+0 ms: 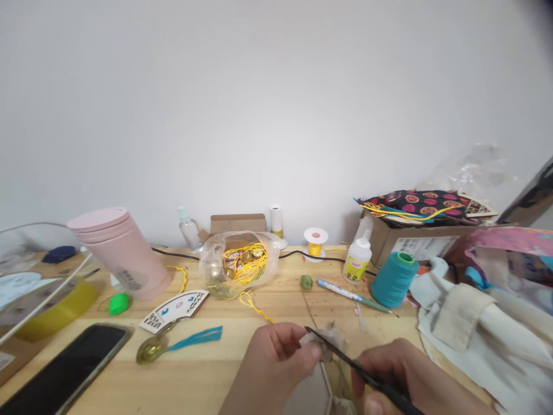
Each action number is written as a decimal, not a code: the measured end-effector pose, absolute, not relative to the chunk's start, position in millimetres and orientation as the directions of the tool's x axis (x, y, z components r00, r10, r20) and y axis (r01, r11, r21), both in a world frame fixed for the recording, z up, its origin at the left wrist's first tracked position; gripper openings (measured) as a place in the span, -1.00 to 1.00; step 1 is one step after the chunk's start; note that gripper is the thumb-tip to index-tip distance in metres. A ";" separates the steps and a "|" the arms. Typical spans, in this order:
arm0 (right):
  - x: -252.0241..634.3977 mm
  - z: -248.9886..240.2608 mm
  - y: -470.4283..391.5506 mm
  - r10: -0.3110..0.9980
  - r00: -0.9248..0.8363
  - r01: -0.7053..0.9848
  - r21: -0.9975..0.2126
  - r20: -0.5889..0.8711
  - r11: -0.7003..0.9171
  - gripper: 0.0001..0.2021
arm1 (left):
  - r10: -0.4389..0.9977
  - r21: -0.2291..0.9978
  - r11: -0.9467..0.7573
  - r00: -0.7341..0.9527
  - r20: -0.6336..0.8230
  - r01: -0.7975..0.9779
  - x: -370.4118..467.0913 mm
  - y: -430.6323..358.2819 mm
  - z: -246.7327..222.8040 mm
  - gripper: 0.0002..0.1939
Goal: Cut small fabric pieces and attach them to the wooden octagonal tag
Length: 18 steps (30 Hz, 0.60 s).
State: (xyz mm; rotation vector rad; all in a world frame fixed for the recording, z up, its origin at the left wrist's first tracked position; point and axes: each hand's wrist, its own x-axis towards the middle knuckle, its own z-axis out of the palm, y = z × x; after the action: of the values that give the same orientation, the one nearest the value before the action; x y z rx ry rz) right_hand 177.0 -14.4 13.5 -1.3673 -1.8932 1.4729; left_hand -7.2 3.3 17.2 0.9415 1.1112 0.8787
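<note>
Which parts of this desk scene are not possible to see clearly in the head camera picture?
- Right hand: lower part cut off by the bottom edge, in the head view.
- Small pale piece in the left hand: mostly covered by fingers.
- Black tool: its end leaves the frame.
- Glue bottle label: too small to read.

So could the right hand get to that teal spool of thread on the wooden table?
Probably yes: the teal spool of thread stands uncovered beyond the right hand, with only a blue pen lying between. But that hand holds a thin dark tool.
</note>
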 end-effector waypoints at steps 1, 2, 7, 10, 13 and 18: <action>178.2 13.3 -14.7 0.851 -0.459 0.459 -0.888 -0.255 -0.019 -0.49 | 0.918 0.927 0.359 0.222 -0.330 -0.107 -7.3 3.3 16.8 -0.75; 179.3 12.9 -14.9 0.849 -0.462 0.464 -0.886 -0.258 -0.017 -0.50 | 0.914 0.923 0.367 0.226 -0.336 -0.113 -7.4 3.2 16.7 -0.76; 182.8 10.4 -14.5 0.858 -0.438 0.512 -0.859 -0.269 -0.008 -0.53 | 0.910 0.919 0.377 0.231 -0.344 -0.119 -7.3 3.0 16.1 -0.77; 183.9 9.3 -14.0 0.861 -0.447 0.504 -0.864 -0.244 0.017 -0.49 | 0.909 0.919 0.379 0.232 -0.347 -0.109 -7.4 2.8 15.9 -0.76; 184.5 11.3 -14.9 0.859 -0.451 0.496 -0.868 -0.243 0.015 -0.45 | 0.908 0.917 0.379 0.241 -0.342 -0.125 -7.5 2.6 16.4 -0.77; 182.8 18.3 -13.6 0.845 -0.459 0.475 -0.879 -0.273 -0.026 -0.57 | 0.911 0.924 0.369 0.238 -0.338 -0.099 -8.0 3.0 17.6 -0.77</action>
State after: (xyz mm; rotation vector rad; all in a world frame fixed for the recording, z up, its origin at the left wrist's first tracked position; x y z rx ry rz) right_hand 182.8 -13.6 18.3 -1.3846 -1.9111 1.4815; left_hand -8.0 3.0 17.6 0.9375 1.1014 0.8521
